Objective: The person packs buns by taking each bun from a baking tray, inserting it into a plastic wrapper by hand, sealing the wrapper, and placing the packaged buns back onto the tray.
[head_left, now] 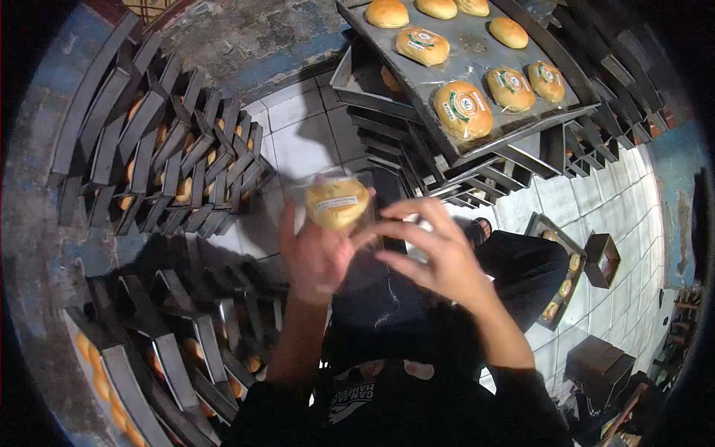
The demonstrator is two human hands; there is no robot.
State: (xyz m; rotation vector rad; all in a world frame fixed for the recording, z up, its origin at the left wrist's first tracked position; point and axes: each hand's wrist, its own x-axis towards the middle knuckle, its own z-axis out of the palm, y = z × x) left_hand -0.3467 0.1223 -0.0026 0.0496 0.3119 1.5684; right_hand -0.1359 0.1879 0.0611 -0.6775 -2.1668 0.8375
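Note:
A round bun (337, 204) in a clear plastic wrapper with a small white label is in my left hand (319, 249), above my lap. The left fingers are around and under it, blurred by motion. Just right of the bun, my right hand (428, 249) has its thumb and fingers bent and apart, fingertips near the wrapper's edge; whether they touch the plastic is unclear. Up and to the right, a metal tray (477, 59) bears several bare buns and several wrapped ones, among them a large wrapped bun (463, 110) at its near corner.
Stacked trays with buns stand at the left (160, 149) and lower left (179, 350). More trays are stacked beneath the upper right one. On the tiled floor (536, 208) at the right lie a long tray of buns (555, 302), an open box (602, 261) and a brown box (598, 361).

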